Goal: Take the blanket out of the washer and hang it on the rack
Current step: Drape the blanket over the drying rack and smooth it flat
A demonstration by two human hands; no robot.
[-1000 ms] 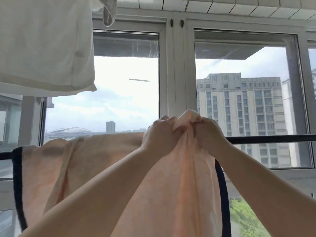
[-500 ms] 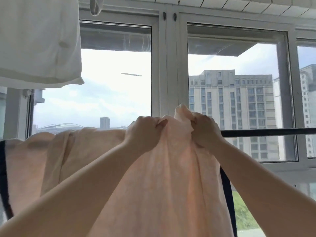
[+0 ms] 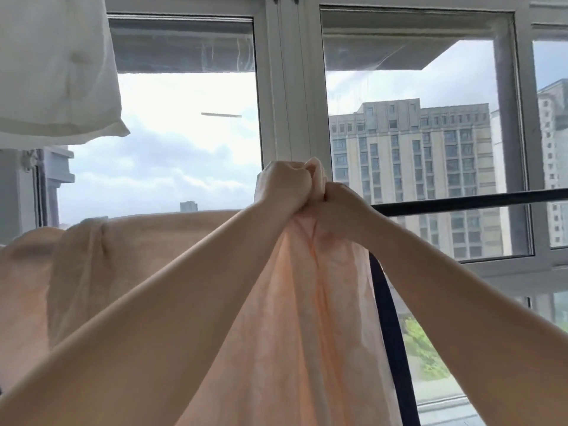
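Observation:
A peach blanket [image 3: 159,256] with a dark navy border hangs over the black rack bar [image 3: 467,202] in front of the window. Its left part drapes over the bar, which it hides there. My left hand [image 3: 284,187] and my right hand [image 3: 339,204] are side by side, both fisted on a bunched fold of the blanket held a little above bar height. A tuft of cloth sticks up between the fists. From the hands the blanket falls down toward me, its navy edge [image 3: 390,333] on the right.
A white cloth [image 3: 52,66] hangs at the top left, above the blanket. White window frames [image 3: 289,87] stand right behind the rack. The bar runs bare to the right of my hands. Buildings show outside.
My hands have closed together on the bunched fold and lifted it slightly. The camera has shifted, so the blanket's left navy edge has dropped almost out of view.

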